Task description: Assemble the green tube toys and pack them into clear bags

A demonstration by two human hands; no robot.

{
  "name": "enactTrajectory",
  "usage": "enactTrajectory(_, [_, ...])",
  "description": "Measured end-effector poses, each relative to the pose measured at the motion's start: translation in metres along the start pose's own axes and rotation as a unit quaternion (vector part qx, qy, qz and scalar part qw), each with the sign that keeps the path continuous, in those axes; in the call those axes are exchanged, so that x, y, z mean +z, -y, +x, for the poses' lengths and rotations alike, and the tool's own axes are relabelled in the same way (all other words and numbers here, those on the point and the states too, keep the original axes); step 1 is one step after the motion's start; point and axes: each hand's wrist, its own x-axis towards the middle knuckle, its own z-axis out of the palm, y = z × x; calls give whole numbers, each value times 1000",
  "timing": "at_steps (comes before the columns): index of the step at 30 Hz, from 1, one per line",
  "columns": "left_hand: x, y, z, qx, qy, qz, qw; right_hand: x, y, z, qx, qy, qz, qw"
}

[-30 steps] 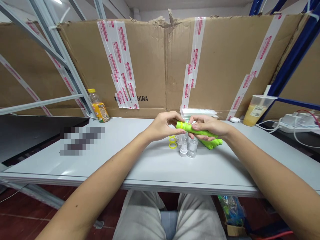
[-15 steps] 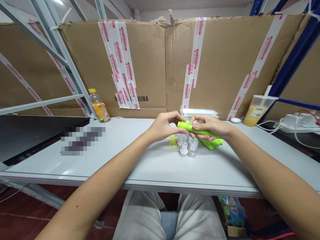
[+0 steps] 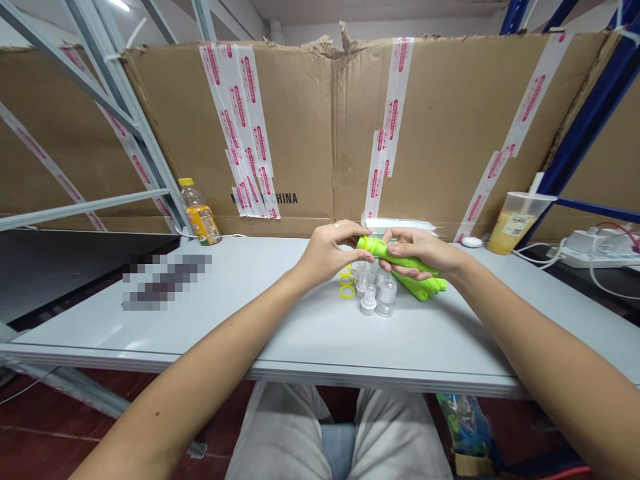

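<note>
A lime-green tube-like piece (image 3: 380,249) is held level above the table between my two hands. My left hand (image 3: 334,252) pinches its left end, where a yellow ring (image 3: 367,243) sits, with thumb below and fingers above. Wrapped round the body is my right hand (image 3: 423,253), its thumb lying along the top. More lime-green pieces (image 3: 423,288) lie beneath the right hand. Small clear plastic cups (image 3: 387,299) and nozzle-like parts with white bases (image 3: 369,303) stand in a cluster below. Loose yellow rings (image 3: 347,291) lie to their left.
On the grey table (image 3: 240,300) a juice bottle (image 3: 201,213) stands back left and a drink cup (image 3: 517,223) back right. A small white round object (image 3: 471,242) lies near the cup. A cardboard wall (image 3: 310,133) closes the back. A power strip (image 3: 595,253) with cables is far right.
The green piece tilts slightly more, its ringed end a little higher. My left fingers have shifted slightly on that end, and the right hand keeps its grip.
</note>
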Motion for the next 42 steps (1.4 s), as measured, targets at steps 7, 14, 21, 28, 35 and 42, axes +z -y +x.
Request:
enactTrajectory(7, [2,0,-2,-16,-4,-9,1000,2,1,0,7,-6,-4,1000])
enactTrajectory(14, [2,-3,-3,-36,7,-17,999,1,1,-1,13,2,-7,1000])
enactTrajectory(21, [3,-6,-4,-78,5,-46,996,1,1,-1,13,17,-1,1000])
enactTrajectory(28, [-15,-10,3,-130,125,-132,975,-6,-1,-3,14,81,26,996])
enactTrajectory(35, [-11,-5,3,-165,63,-165,970,0,2,-3,22,96,31,995])
enactTrajectory(42, [-9,-11,3,-159,37,-146,976,0,0,-3,18,95,28,995])
